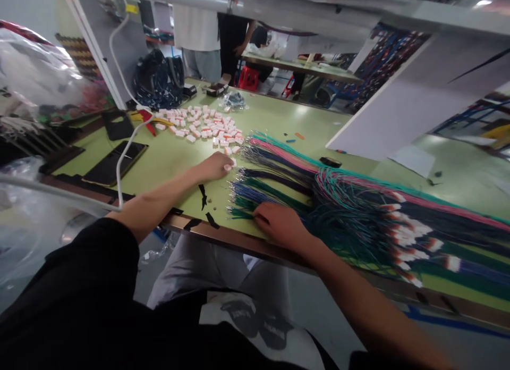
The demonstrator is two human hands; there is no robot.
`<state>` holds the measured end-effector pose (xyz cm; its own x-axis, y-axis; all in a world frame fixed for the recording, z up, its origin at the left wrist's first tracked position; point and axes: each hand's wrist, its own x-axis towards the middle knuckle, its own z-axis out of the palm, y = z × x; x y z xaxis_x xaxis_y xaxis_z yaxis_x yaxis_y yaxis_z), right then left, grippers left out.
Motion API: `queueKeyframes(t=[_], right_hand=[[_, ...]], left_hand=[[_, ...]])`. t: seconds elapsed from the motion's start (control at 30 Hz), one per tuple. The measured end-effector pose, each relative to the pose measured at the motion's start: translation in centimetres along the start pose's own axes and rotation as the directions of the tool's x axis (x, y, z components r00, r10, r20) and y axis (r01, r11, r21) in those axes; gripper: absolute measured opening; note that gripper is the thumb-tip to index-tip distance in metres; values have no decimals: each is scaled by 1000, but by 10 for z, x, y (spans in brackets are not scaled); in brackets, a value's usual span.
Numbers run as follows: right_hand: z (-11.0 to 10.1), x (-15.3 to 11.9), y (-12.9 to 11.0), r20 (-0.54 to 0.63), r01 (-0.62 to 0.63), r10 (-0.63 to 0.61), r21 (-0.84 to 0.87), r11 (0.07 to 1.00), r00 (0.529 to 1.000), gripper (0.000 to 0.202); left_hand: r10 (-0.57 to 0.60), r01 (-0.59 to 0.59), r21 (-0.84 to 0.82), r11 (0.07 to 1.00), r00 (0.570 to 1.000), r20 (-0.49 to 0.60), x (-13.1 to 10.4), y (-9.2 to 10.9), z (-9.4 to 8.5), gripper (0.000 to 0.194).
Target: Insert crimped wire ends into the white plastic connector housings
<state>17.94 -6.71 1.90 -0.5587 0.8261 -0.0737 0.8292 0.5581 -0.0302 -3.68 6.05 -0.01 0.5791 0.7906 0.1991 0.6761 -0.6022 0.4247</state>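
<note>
My left hand (217, 166) is closed at the near edge of a pile of small white and orange connectors (203, 124), with a white connector (232, 163) pinched at its fingertips. My right hand (279, 224) rests over the green wires (243, 207) near the table's front edge, fingers curled down; what they hold, if anything, is hidden. Bundles of blue, black, grey, pink and teal wires (279, 149) fan out with their metal-tipped ends toward the left hand. Further right, white connectors (410, 232) sit on a heap of wires.
On the green table (167, 170) lie a dark phone (115, 162), red and yellow pliers (147, 120) and black tape scraps (203, 196). A white cable (119, 168) crosses the left side. A white panel (374, 104) stands at right; people (197, 35) are behind.
</note>
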Motion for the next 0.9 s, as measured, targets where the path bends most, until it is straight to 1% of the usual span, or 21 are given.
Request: queueKeyframes(t=[0.07, 0.13, 0.17, 0.2, 0.27, 0.33, 0.4, 0.43, 0.5, 0.53, 0.57, 0.6, 0.63, 0.67, 0.7, 0.73, 0.8, 0.9], right_hand=[[-3, 0, 7, -36, -27, 33, 154, 988, 999, 17], [-5, 0, 15, -43, -61, 77, 293, 954, 996, 13], [-7, 1, 19, -33, -83, 101, 360, 929, 994, 11], [-8, 2, 22, -16, -107, 126, 432, 895, 992, 9], [-11, 6, 28, 44, -152, 158, 597, 788, 987, 5], [-14, 12, 30, 114, -186, 153, 745, 641, 982, 5], [-15, 19, 28, 154, -199, 129, 832, 518, 980, 15], [-15, 23, 26, 158, -198, 121, 854, 482, 980, 20], [-14, 30, 21, 146, -186, 123, 875, 446, 982, 22], [-13, 33, 20, 133, -180, 136, 881, 438, 982, 20], [-11, 34, 19, 117, -176, 160, 884, 433, 980, 19], [-8, 35, 19, 93, -168, 190, 887, 431, 977, 18], [-6, 34, 20, 58, -152, 222, 890, 431, 973, 17], [-5, 32, 21, 17, -129, 253, 891, 434, 967, 16], [-3, 30, 23, -26, -104, 277, 890, 444, 961, 15], [-3, 27, 25, -69, -79, 296, 884, 460, 953, 14], [-3, 22, 27, -136, -46, 319, 863, 504, 938, 12], [-8, 17, 26, -188, -32, 327, 824, 565, 926, 11]], left_hand=[[-20, 22, 32, 999, 998, -55, 1, -4, 2, 32], [-80, 86, 65, 994, 993, -90, 2, -6, 3, 44], [-106, 112, 78, 991, 991, -80, 3, -7, 4, 49], [-125, 129, 89, 988, 991, -55, 4, -8, 5, 49], [-136, 137, 101, 985, 991, -15, 5, -8, 7, 40], [-130, 131, 91, 987, 991, -17, 5, -7, 8, 32], [-133, 136, 67, 988, 990, -41, 5, -5, 6, 27], [-137, 139, 44, 989, 989, -55, 5, -3, 4, 25], [-151, 147, -63, 987, 986, -74, 1, 2, -1, 23], [-169, 156, -163, 974, 983, -68, -1, 5, -3, 25], [-181, 161, -300, 940, 983, -41, -4, 9, -4, 28], [-175, 161, -452, 878, 985, 11, -7, 13, -5, 31], [-151, 167, -585, 794, 986, 76, -10, 18, -5, 33], [-113, 183, -689, 702, 983, 146, -13, 23, -4, 35], [-86, 201, -763, 614, 978, 189, -15, 29, -2, 37], [-69, 217, -816, 535, 974, 214, -17, 34, 1, 38], [-42, 247, -879, 409, 967, 252, -18, 44, 7, 40], [-32, 293, -910, 295, 954, 297, -19, 51, 14, 41]])
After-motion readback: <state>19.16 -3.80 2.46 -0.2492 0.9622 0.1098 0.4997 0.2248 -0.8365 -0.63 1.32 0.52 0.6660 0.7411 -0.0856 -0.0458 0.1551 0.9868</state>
